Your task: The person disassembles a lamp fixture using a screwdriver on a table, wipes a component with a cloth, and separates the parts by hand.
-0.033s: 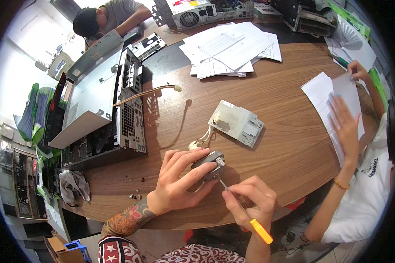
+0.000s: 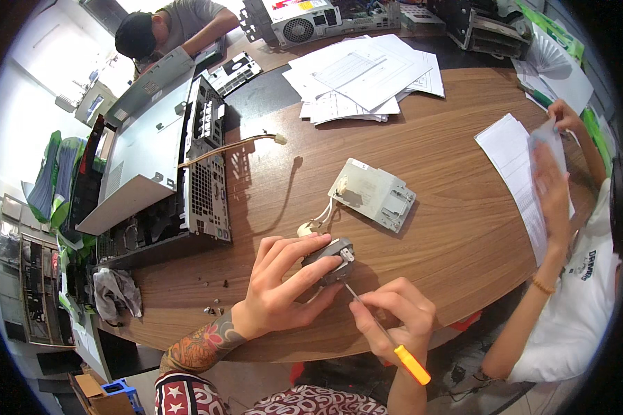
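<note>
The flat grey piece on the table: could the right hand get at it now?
Probably yes: nothing seems to stand between the right hand and the flat grey piece, though that hand is holding a yellow-handled screwdriver.

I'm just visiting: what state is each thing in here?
Dark grey part: held in the left hand
Screwdriver: gripped in the right hand, tip at that part
Grey metal piece: lying on the table
Computer case: partly open
Cable: poking out, plug end free
Small bits: scattered, loose
Cloth: crumpled
Far papers: piled unevenly

Papers [image 2: 367,72] lie on the table [image 2: 457,159], behind the device [image 2: 335,250].
</note>
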`<state>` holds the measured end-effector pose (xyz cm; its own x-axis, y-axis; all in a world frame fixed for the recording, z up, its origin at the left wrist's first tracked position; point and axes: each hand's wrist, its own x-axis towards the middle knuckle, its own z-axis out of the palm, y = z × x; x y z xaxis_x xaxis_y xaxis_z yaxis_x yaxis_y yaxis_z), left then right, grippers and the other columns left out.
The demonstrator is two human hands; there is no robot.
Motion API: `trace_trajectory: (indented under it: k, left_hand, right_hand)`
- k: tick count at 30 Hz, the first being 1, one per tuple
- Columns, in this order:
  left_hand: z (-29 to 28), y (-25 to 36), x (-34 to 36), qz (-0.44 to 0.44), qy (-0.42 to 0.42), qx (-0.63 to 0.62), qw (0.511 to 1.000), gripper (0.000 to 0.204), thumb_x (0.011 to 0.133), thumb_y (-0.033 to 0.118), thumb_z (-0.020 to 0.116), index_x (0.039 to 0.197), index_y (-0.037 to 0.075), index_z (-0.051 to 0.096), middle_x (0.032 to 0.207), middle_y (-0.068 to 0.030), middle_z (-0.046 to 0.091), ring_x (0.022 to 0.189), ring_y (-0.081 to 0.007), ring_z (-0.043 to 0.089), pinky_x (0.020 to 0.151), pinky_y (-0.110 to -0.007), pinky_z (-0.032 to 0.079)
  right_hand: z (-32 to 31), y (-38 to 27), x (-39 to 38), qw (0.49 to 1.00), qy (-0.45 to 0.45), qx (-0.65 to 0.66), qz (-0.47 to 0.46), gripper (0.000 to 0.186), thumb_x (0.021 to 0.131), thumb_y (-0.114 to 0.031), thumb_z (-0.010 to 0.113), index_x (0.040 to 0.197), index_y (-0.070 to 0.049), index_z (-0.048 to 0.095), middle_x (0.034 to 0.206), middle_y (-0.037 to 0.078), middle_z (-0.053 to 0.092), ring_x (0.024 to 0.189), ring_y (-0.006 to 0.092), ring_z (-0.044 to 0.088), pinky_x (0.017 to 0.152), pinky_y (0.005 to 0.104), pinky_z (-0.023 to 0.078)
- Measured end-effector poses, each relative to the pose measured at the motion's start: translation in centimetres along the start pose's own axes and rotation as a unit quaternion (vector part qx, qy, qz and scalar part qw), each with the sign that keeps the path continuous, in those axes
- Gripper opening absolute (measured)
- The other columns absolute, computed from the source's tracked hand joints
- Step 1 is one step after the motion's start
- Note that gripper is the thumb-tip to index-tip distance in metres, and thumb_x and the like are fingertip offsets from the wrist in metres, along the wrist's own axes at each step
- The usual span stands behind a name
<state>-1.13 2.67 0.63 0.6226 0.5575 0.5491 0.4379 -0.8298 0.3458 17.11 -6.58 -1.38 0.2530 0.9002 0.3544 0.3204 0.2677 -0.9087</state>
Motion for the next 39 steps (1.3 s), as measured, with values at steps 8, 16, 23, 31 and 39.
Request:
trace_trajectory:
  k: [8,16,23,31,39]
  left_hand:
    - [0.5,-0.2,-0.4,0.022,0.037,-0.026,0.999,0.049,0.068,0.013,0.086,0.112,0.010,0.065,0.124,-0.0152,0.066,0.101,-0.0277,0.067,0.081,-0.037,0.045]
    - [0.2,-0.2,-0.6,0.010,0.041,-0.023,0.999,0.053,0.067,0.013,0.087,0.115,0.012,0.063,0.125,-0.0155,0.066,0.102,-0.0278,0.067,0.081,-0.037,0.045]
    - [0.7,0.8,0.9,0.110,-0.043,0.052,0.992,0.031,0.078,0.019,0.072,0.108,0.024,0.070,0.126,-0.0143,0.066,0.109,-0.0299,0.065,0.085,-0.044,0.041]
    - [-0.9,1.9,1.9,0.151,0.042,0.075,0.985,0.007,0.087,0.008,0.071,0.093,0.007,0.074,0.112,-0.0178,0.072,0.105,-0.0320,0.069,0.089,-0.040,0.046]
    - [0.4,1.7,0.9,0.113,0.065,0.097,0.987,0.005,0.088,0.013,0.072,0.094,0.013,0.073,0.109,-0.0120,0.073,0.103,-0.0302,0.070,0.085,-0.040,0.047]
  right_hand:
    - [0.0,-0.1,-0.3,1.000,0.004,0.002,0.013,0.017,0.071,-0.006,0.086,0.083,-0.007,0.073,0.071,0.005,0.063,0.057,0.0187,0.062,0.051,0.0295,0.048]
    - [0.4,-0.4,0.0,1.000,-0.001,0.007,0.017,0.017,0.071,-0.005,0.085,0.084,-0.007,0.073,0.072,0.005,0.063,0.058,0.0190,0.063,0.052,0.0304,0.049]
    - [-0.9,0.5,-0.7,0.998,0.008,-0.055,-0.011,0.014,0.074,-0.006,0.083,0.083,-0.009,0.072,0.076,0.006,0.066,0.061,0.0189,0.062,0.054,0.0310,0.050]
    - [0.6,-1.2,-0.2,0.996,0.036,0.014,-0.075,0.022,0.082,-0.023,0.079,0.085,-0.007,0.065,0.075,0.009,0.060,0.067,0.0283,0.064,0.059,0.0363,0.051]
    - [-2.3,0.2,-3.7,0.992,0.064,0.044,-0.102,0.042,0.087,-0.033,0.076,0.067,-0.006,0.051,0.062,0.011,0.050,0.051,0.0290,0.053,0.046,0.0368,0.040]
